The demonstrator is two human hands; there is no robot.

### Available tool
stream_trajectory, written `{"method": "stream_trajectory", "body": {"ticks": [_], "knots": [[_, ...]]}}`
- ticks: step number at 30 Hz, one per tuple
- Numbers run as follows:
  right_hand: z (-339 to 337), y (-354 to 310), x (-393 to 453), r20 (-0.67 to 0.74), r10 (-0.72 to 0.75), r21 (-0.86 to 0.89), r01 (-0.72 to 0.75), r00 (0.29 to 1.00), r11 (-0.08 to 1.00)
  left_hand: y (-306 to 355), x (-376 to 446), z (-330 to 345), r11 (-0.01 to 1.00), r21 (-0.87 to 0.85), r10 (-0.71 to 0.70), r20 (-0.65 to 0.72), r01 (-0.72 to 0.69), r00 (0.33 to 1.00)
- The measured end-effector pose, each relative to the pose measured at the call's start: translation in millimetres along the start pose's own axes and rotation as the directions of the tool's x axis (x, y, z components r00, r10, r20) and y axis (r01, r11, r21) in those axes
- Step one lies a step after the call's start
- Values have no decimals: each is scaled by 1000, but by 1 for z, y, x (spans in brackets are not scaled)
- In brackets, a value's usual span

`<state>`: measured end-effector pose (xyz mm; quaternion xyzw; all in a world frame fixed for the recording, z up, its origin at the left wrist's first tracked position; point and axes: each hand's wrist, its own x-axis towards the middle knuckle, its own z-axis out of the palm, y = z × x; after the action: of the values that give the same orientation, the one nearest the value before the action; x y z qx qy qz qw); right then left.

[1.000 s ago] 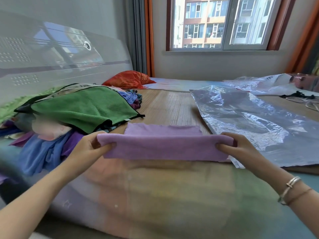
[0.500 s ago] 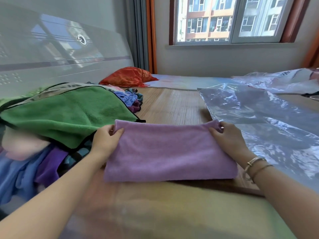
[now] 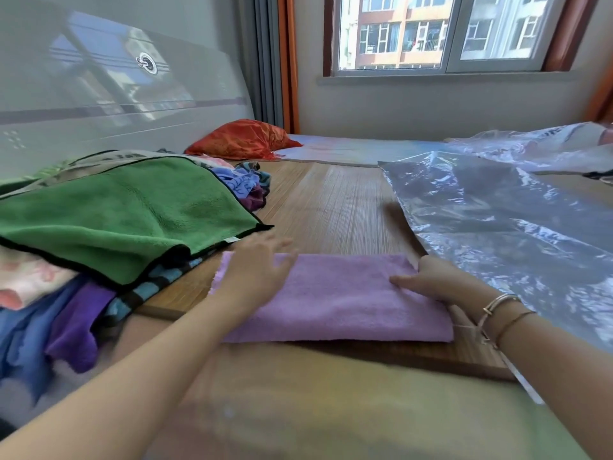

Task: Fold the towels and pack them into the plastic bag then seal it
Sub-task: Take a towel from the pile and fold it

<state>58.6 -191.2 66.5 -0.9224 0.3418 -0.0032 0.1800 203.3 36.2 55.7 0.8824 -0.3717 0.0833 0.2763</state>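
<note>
Lilac towel (image 3: 345, 297) now flat; left hand (image 3: 255, 270) released, smoothing it.

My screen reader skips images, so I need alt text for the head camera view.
Two hands work a folded lilac towel on a bamboo mat: the left hand lies flat, the right hand holds its right end. Unfolded towels are piled left; a clear plastic bag lies right.
</note>
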Motion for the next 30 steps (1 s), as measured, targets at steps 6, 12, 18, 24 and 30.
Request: {"method": "stream_trajectory", "body": {"ticks": [6,12,18,24,30], "knots": [[-2,4,-27,190,65,552,-162,980,818,49,-19,41,980,197,-67,408,-17,910],[-33,36,-53,286,-15,935,-275,958,225,77,-29,55,997,67,-6,461,-29,887],[-65,27,-67,189,-99,979,-180,977,96,81,-25,59,993,-101,92,436,-53,895],[-53,-52,-63,114,-208,987,-86,972,139,31,-16,8,947,-248,-159,196,205,968],[-10,-130,-64,202,-325,892,-37,924,450,0,-25,-24,671,-479,-493,283,566,823]]}}
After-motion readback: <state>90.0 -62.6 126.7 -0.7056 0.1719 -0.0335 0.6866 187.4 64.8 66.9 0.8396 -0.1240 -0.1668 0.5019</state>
